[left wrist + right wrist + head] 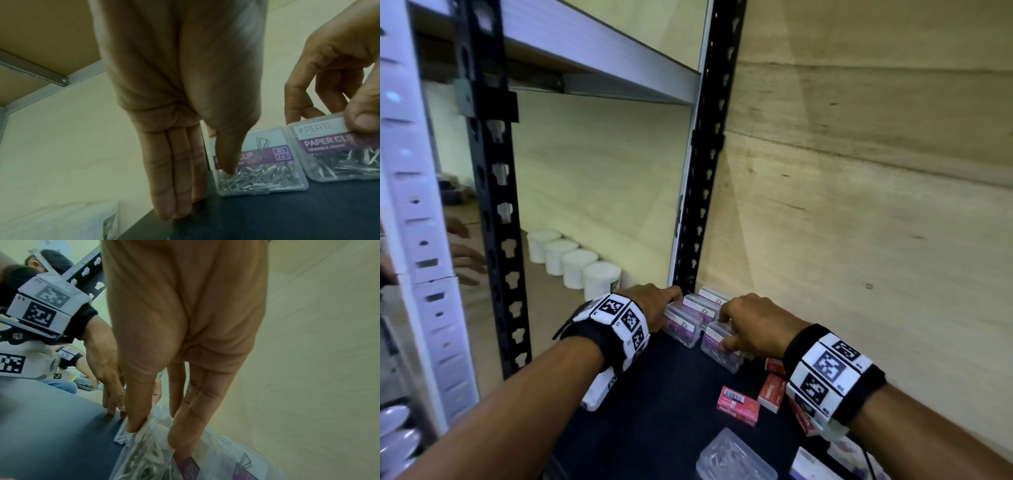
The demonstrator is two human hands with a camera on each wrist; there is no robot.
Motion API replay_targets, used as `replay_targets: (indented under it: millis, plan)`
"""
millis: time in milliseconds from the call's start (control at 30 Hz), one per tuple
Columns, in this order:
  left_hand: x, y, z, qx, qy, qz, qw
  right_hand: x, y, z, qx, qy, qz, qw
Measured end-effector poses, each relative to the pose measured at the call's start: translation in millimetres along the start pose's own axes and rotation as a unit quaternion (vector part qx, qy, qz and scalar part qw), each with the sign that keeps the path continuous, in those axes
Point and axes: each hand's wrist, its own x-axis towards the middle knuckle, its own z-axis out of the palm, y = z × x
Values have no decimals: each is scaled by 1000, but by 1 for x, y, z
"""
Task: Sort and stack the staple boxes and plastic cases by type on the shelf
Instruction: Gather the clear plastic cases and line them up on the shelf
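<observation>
The clear plastic cases sit at the back of the dark shelf [654,394], against the plywood wall [859,205] and beside the black slotted upright [702,171]. Each carries a white-and-purple "PAPER CLIP" label and is filled with silver paper clips. Three stand in a row running back toward the corner; the front case of the row [259,162] lies flat. Just beside it on the right, the near case [722,349] is pinched by the right hand [753,325], thumb on the front of the lid and curled fingers on the far side. The left hand [654,305] has straight fingers held together, tips down on the shelf at the left side of the row, its thumb [228,154] resting on the front case's lid; it grasps nothing. Nearer the camera lie red staple boxes [738,406], some flat, one on its edge, and another clear case of clips [736,459]. On the neighbouring shelf to the left stands a row of white tubs [578,263].
</observation>
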Motion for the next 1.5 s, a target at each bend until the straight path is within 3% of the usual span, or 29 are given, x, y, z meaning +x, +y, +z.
replay_targets:
  millis: [333,600,700,900,1000,1233,1500]
  plan:
    - [0,2,0,-10,-1,-16,1000,-10,5,-10,29,1,5,1000]
    - [-29,9,-9,-23,-3,-58,998,-48,53,-34,21,11,103,994]
    - [-39,14,-22,-37,-12,-36,999,-61,75,-33,20,-15,150,988]
    - [-68,54,-30,-144,-137,46,979,-74,99,-11,3,-76,195,978]
    - [-87,82,-30,-147,-182,93,968,-76,101,-1,-5,-88,209,974]
    - [-105,107,-18,-118,-229,163,952,-72,100,16,-5,-91,217,972]
    - [-110,111,-4,-129,-252,178,943,-79,90,13,1,-96,224,970]
